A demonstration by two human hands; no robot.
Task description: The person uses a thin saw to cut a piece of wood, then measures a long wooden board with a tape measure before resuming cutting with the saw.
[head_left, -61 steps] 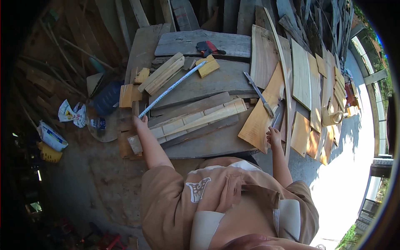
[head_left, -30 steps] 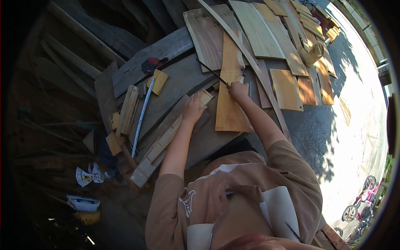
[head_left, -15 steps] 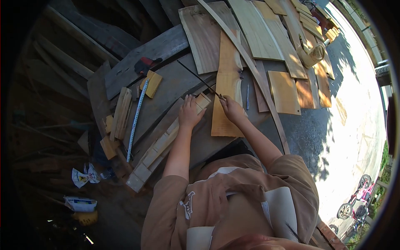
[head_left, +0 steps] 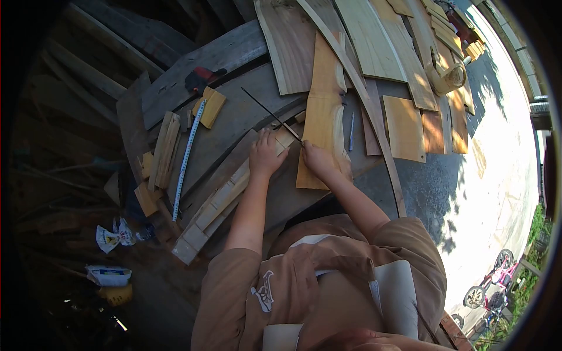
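My left hand [head_left: 266,153] rests on the upper end of a long, narrow wooden piece [head_left: 219,200] marked off in blocks, its fingers curled over the wood. In my right hand [head_left: 319,161] is the near end of a thin dark rod-like tool [head_left: 270,112], which slants up and left across the end of that wood. Just beside my right hand lies an orange-brown board [head_left: 321,108] with a rough edge. A white-blue measuring strip [head_left: 188,158] lies left of the blocked piece.
A red and black object [head_left: 204,79] sits near small wood blocks [head_left: 212,108]. Several boards [head_left: 372,44] cover the upper right, with a curved strip [head_left: 370,111] across them. A pen [head_left: 352,131] and a container [head_left: 449,79] are at right.
My right hand and the thin tool have moved slightly left and down, so the tool now crosses the wood's end nearer my left hand. The camera view has shifted a little.
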